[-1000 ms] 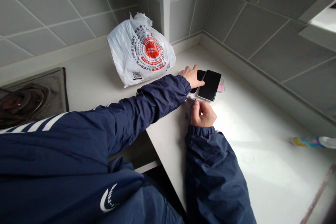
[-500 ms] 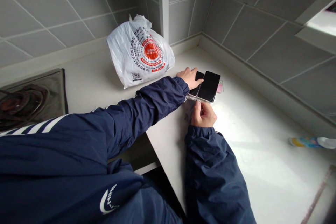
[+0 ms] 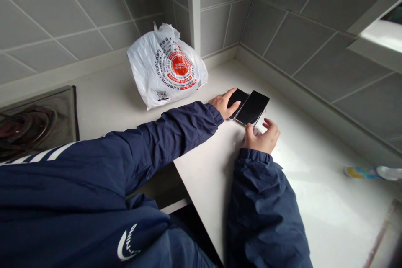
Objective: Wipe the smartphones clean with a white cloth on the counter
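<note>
Fingers (image 3: 231,92) of the left hand (image 3: 223,104) lie flat on a black phone (image 3: 240,94); the right hand (image 3: 263,137), loosely open, thumbs a second phone (image 3: 253,107). The bag (image 3: 166,67) carries illegible red print.

Plastic bag (image 3: 166,71): red round print ringed with Chinese characters, plus a QR code, all too small to read. Jacket (image 3: 127,243): white logo, lettering illegible.

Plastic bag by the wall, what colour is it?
The plastic bag is white with a round red logo; head view.
</note>
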`<move>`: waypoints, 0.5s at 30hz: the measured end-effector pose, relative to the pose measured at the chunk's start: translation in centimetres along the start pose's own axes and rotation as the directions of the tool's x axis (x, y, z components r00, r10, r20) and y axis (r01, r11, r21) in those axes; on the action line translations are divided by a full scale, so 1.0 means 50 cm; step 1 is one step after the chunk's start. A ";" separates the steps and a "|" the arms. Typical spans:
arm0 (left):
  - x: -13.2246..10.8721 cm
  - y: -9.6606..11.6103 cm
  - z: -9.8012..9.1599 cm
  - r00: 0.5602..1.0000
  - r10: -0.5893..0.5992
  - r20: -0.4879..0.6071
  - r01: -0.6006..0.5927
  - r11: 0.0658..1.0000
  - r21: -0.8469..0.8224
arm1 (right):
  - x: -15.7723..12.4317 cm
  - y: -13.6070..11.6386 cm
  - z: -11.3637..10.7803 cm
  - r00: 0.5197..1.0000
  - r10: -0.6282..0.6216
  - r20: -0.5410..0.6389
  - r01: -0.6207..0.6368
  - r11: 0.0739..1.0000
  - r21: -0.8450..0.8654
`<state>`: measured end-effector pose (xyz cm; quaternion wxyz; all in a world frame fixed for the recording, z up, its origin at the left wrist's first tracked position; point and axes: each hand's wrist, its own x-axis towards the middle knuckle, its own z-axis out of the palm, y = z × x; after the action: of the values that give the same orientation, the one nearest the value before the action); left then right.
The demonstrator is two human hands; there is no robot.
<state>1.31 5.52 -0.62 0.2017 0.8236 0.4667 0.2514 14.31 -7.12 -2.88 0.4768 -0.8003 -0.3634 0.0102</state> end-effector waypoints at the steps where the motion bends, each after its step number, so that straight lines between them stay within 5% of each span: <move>1: -0.002 0.000 0.000 1.000 0.013 0.009 -0.012 1.000 -0.014 | 0.007 -0.001 -0.001 1.000 0.013 0.026 -0.012 0.999 -0.037; 8: -0.006 -0.001 -0.009 0.996 0.039 0.080 -0.031 0.995 -0.096 | 0.040 -0.033 0.014 0.972 0.150 0.181 -0.114 0.974 -0.197; 15: -0.016 0.012 0.003 0.989 0.141 0.051 -0.135 0.985 -0.106 | 0.094 -0.008 0.028 0.940 0.296 0.168 -0.283 0.954 -0.094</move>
<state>1.46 4.49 -0.59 0.2394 0.8496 0.3888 0.2641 17.04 -3.14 -1.79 0.4078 -0.8566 -0.2834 0.1401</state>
